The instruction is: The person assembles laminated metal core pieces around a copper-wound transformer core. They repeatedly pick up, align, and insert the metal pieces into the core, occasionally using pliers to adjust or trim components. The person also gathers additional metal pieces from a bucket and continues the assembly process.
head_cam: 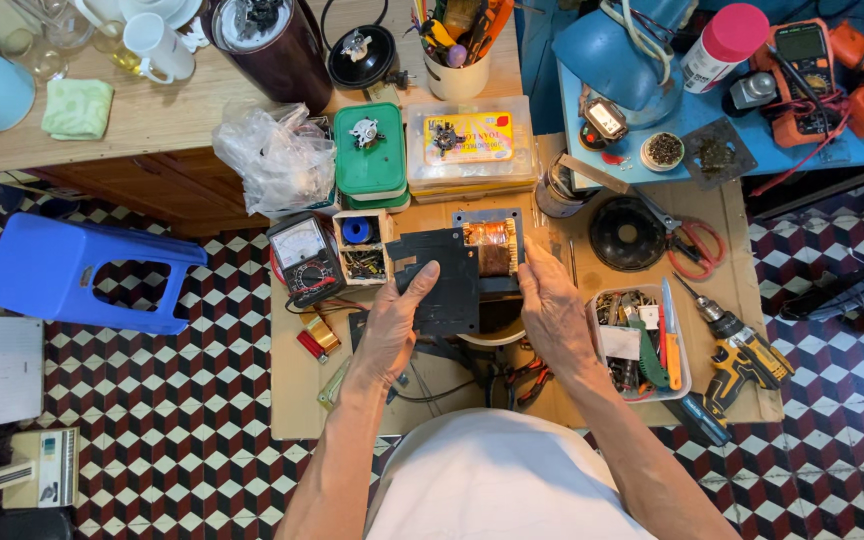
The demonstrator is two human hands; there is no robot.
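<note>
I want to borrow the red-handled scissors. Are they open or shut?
Shut. The red-handled scissors lie flat on the brown cardboard mat, both handle loops close together, blades apparently together.

Single head-worn camera, looking straight down from above. It stands fairly near the cardboard work mat (732, 230). The tiled floor (182, 400) fills the edges.

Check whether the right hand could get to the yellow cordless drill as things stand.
Probably yes: the right hand rests on the transformer, and only the low, open parts tray lies between it and the yellow cordless drill.
</note>
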